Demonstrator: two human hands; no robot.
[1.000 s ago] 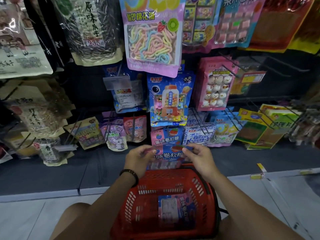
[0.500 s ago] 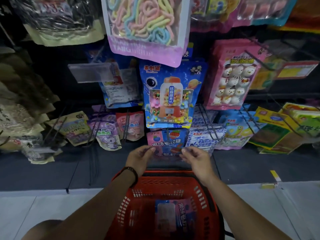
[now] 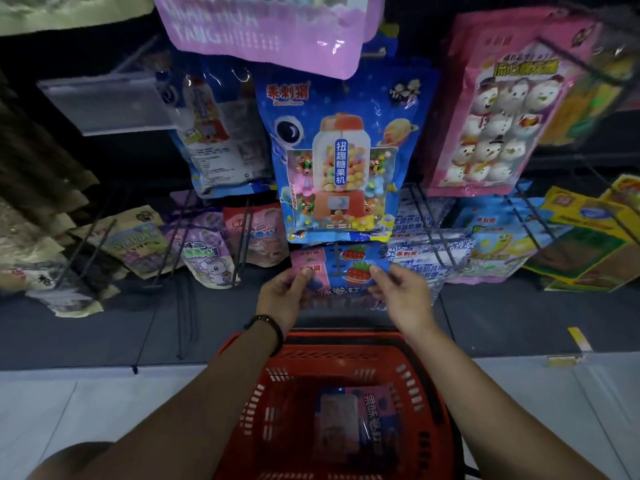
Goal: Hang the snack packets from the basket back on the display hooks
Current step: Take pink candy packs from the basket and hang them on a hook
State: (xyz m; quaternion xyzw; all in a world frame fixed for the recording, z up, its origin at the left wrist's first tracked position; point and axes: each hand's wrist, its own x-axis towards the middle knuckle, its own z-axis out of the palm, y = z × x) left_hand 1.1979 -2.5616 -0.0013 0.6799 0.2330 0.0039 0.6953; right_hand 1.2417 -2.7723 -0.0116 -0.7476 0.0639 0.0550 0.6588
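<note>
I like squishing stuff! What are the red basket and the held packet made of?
The basket looks like hard red plastic, moulded with slots. The packet is probably thin plastic film, colour-printed; the left hand and right hand pinch its top corners.

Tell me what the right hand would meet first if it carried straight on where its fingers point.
Probably the dark display hook crossing the strawberry packet that the right hand pinches; depth is unclear.

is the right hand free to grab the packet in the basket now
Probably not yet: right hand and left hand both pinch the strawberry packet; the basket packet itself lies uncovered.
</note>
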